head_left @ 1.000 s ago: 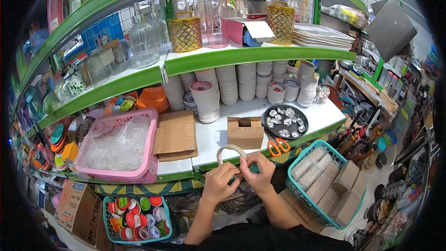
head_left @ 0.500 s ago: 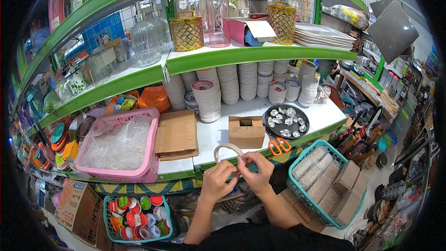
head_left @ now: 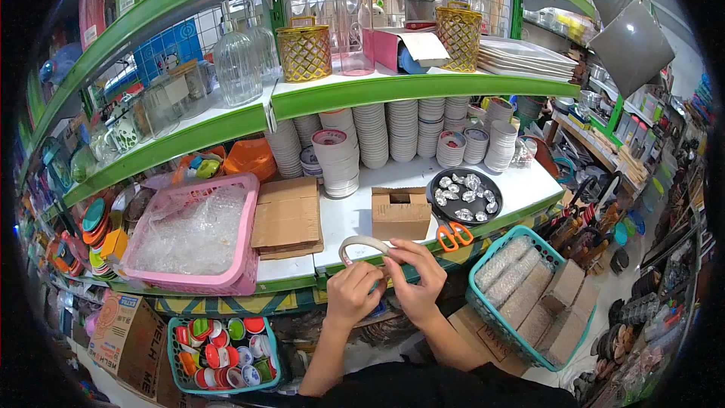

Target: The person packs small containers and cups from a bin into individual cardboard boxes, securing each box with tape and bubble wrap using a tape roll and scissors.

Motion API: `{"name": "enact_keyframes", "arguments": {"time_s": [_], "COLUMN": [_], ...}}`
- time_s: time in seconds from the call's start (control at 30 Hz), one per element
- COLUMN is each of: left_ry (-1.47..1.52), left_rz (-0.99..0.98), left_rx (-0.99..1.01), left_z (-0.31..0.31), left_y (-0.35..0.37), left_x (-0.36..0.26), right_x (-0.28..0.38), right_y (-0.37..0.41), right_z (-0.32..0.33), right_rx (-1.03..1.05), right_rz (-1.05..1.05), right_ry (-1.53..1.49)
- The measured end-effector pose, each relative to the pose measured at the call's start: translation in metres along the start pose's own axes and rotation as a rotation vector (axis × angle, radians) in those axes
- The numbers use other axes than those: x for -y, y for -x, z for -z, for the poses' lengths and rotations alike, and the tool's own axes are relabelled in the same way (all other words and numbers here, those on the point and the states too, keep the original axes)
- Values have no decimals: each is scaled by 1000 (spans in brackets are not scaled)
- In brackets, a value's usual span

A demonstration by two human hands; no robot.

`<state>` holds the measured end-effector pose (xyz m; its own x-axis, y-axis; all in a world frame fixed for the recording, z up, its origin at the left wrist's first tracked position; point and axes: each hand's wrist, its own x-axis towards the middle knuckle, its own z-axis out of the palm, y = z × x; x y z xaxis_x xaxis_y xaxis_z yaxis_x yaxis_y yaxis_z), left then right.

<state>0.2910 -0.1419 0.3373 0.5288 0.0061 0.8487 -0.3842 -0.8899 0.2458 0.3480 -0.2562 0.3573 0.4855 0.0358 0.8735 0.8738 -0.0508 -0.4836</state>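
Pictured in smooth, matt finish for the pale ring (head_left: 364, 241), matt cardboard for the small box (head_left: 402, 229), glossy plastic for the scissor handles (head_left: 455, 236) and metallic shine for the silvery pieces (head_left: 469, 196).

Green-edged shelves (head_left: 423, 91), wire mesh backing (head_left: 495, 6), green posts (head_left: 516, 17), pale floor (head_left: 621, 281)

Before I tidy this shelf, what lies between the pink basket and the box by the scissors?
The head view shows flat cardboard beside the basket, then bare shelf before the box.

Tape roll (head_left: 365, 241): pale ring, held in left hand (head_left: 353, 295), right hand (head_left: 417, 281) at its right side; upper arc exposed, lower part hidden.
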Motion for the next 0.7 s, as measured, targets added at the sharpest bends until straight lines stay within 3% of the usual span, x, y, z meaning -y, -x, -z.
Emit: {"name": "enact_keyframes", "arguments": {"time_s": [0.2,0.47,0.7], "left_ry": [87,185,405], "left_rz": [28,60,154], "left_rx": [-19,34,92], "left_z": [-1,-3,-4], "left_y": [2,1,1], "left_x": [1,-2,-11], "right_x": [1,-7,-17], "right_y": [-1,-14,-8], "right_z": [7,25,29], "right_rx": [60,291,255], "right_rz": [-79,-146,-155], "right_ry": [-86,-151,-193]}}
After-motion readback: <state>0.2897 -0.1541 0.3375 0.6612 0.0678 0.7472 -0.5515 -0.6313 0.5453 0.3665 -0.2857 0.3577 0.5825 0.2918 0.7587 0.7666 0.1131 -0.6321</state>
